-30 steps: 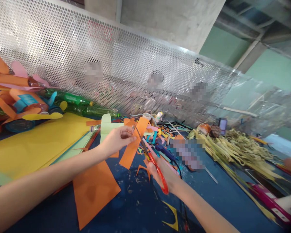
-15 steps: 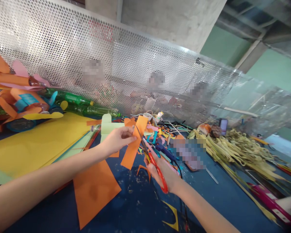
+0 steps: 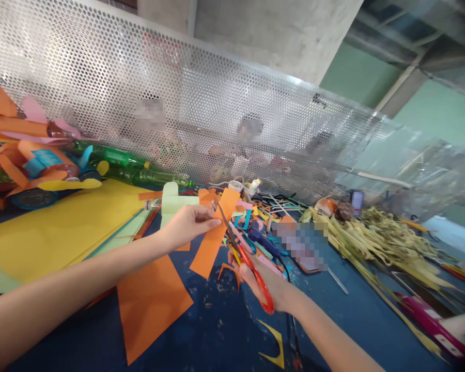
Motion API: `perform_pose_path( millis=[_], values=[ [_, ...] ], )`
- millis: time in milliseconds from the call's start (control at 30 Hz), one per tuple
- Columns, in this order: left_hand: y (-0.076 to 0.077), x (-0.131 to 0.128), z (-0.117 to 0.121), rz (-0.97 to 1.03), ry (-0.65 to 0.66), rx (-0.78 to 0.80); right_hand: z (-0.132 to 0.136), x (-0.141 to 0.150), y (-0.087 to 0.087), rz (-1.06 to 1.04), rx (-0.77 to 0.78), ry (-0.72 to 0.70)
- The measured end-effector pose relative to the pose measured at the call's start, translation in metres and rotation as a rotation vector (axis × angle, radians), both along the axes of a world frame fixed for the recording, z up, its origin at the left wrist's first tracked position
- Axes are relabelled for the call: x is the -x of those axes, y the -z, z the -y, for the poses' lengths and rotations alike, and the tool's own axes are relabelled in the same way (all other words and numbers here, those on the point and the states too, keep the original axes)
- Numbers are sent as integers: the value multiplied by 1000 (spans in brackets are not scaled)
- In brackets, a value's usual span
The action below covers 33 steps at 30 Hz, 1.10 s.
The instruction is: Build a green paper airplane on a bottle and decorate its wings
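My left hand (image 3: pixel 196 223) pinches the left edge of an orange paper strip (image 3: pixel 210 249), held slanted above the blue table. Red-handled scissors (image 3: pixel 251 267) are gripped in my right hand (image 3: pixel 256 274), fingers wrapped at the handles. Their blades lie across the strip near my left fingertips; I cannot tell how deep any cut runs. Below my left forearm lies a larger orange paper sheet (image 3: pixel 151 305). Orange paper scraps (image 3: pixel 229 271) rest between my hands, and a curved yellow scrap (image 3: pixel 273 343) is near the front.
Yellow sheets (image 3: pixel 62 227) and paper-covered bottles (image 3: pixel 48 160) are on the left. Behind my hands are a blue glue gun (image 3: pixel 261 238), a phone (image 3: pixel 300 250) and coloured offcuts. Dried husk strips (image 3: pixel 387 243) lie right. A perforated metal screen (image 3: pixel 217 98) borders the back, with people beyond.
The strip has shifted slightly, its lower end nearer me. My right hand and the scissors have moved a little right and down; my left hand has moved slightly right.
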<state>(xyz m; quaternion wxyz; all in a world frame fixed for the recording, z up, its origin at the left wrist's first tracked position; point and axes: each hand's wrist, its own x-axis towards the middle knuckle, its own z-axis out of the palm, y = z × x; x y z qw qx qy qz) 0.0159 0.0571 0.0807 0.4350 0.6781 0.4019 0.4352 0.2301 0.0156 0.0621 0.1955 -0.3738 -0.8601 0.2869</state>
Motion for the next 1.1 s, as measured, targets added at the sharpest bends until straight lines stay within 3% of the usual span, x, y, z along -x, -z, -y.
perform_pose_path(
  millis=[567, 700, 867, 1100],
  values=[
    [-3, -1, 2, -30, -20, -36, -7, 0, 15, -48, -87, 19],
    [-5, -3, 6, 33, -34, 47, -9, -1, 14, -53, -112, 30],
    [1, -4, 8, 135, 12, 128, -5, 1, 11, -43, 45, 43],
    [11, -5, 3, 250, 87, 246, -1, 2, 13, -118, 240, 183]
  ],
)
